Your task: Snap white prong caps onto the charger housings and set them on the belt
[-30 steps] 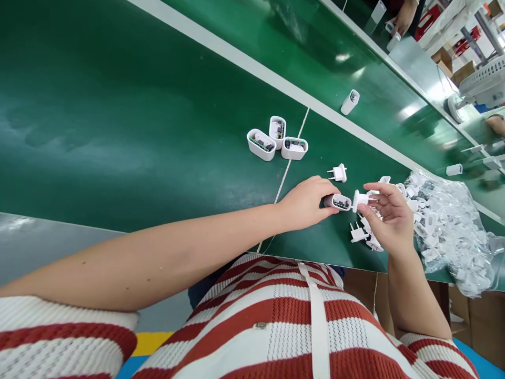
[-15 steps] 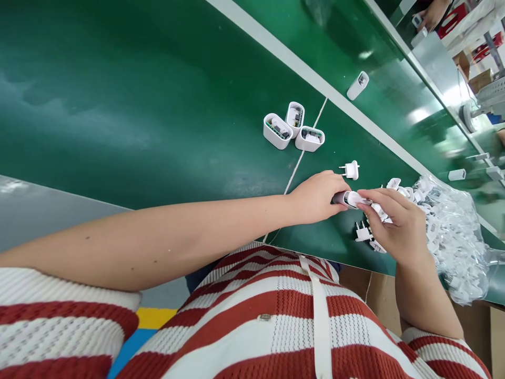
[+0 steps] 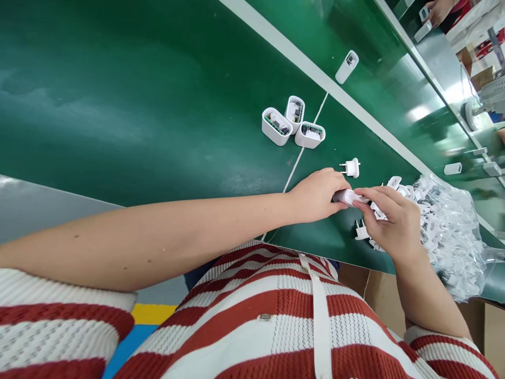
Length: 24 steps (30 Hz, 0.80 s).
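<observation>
The left hand (image 3: 319, 196) grips a casing (image 3: 340, 196) over the bench (image 3: 158, 105), between three open shells (image 3: 276, 131) and a bag (image 3: 460, 247), while the right hand (image 3: 392, 218) pinches a plug (image 3: 357, 198) against its end. The step appears to be fitting the two together; whether the plug is seated cannot be told. A straight push, casing braced, seems called for.

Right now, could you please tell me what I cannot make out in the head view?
- Head view: the far end of the held casing, hidden by the left hand.
- Head view: much of the held plug piece, covered by the right hand.
- Head view: the count inside the clear bag, obscured by shiny, crumpled plastic.
</observation>
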### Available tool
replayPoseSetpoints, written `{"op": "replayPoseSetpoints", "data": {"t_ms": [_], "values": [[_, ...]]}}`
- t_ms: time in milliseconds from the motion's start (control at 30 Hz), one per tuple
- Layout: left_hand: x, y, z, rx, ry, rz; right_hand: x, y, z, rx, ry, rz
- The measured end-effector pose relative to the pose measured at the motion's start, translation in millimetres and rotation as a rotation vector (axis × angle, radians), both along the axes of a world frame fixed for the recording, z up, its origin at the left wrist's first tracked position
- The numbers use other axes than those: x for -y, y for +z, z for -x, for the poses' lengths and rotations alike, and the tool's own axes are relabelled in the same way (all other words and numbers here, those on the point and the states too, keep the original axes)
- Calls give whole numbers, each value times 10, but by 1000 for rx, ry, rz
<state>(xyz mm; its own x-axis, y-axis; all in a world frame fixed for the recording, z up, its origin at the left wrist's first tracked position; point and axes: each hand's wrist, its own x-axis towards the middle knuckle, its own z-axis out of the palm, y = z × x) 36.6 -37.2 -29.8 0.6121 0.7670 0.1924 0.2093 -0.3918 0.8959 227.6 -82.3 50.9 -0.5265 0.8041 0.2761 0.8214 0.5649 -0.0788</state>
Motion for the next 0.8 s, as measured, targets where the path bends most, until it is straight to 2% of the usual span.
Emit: {"op": "replayPoseSetpoints", "data": {"t_ms": [167,300,533,800], "values": [[4,-3,-9,-7,5,1,55,-72,36,44,-73,-104],[5,-4,-28,-10,19,-11,59,-71,71,76,-83,-118],[-3,10,-34,-6,9,-11,-12,34,25,-6,-46,47],[-3,20,-50,-22,6,6,-122,127,75,24,-3,93]]}}
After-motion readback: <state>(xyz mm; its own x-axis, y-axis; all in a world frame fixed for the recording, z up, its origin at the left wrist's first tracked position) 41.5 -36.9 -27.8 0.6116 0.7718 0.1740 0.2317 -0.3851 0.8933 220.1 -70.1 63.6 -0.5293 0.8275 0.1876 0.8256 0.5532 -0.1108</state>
